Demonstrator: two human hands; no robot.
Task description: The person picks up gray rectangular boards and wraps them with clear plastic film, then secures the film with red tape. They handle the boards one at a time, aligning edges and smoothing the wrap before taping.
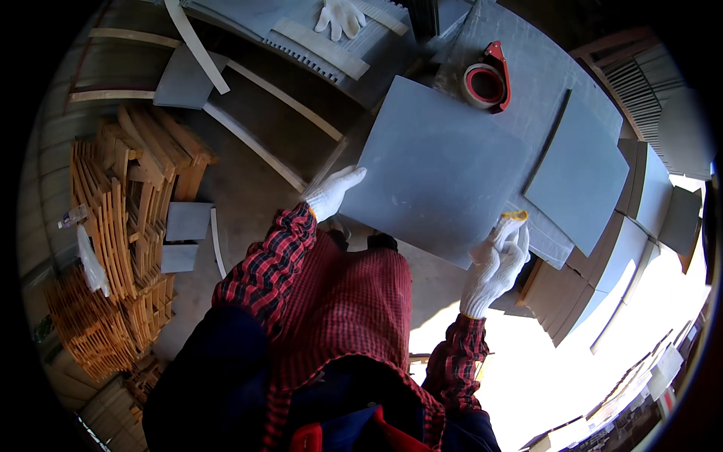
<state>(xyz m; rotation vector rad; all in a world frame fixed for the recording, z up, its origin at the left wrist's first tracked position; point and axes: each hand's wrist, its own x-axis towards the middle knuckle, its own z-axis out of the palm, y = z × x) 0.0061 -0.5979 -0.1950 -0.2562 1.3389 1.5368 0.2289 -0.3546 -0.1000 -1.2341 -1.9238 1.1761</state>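
A grey square panel point(433, 166) lies tilted across the near edge of the work table and overhangs it toward me. My left hand point(337, 193), in a white knit glove, grips the panel's left edge, with the fingers partly hidden. Just off its near right corner is my right hand point(497, 265), also gloved, its fingers closed on a small yellow thing point(515, 215) whose kind I cannot make out. Beyond the panel stands a red tape dispenser point(497, 64) with a roll of tape point(483, 85). Another grey panel point(580, 177) rests on the table to the right.
A loose white glove point(341, 16) lies on stacked grey sheets point(301, 45) at the far side. Wooden frames point(113, 218) are piled on the left, with a wooden rail point(256, 147) nearer. Stacked panels point(595, 282) stand at the right beside bright sunlight.
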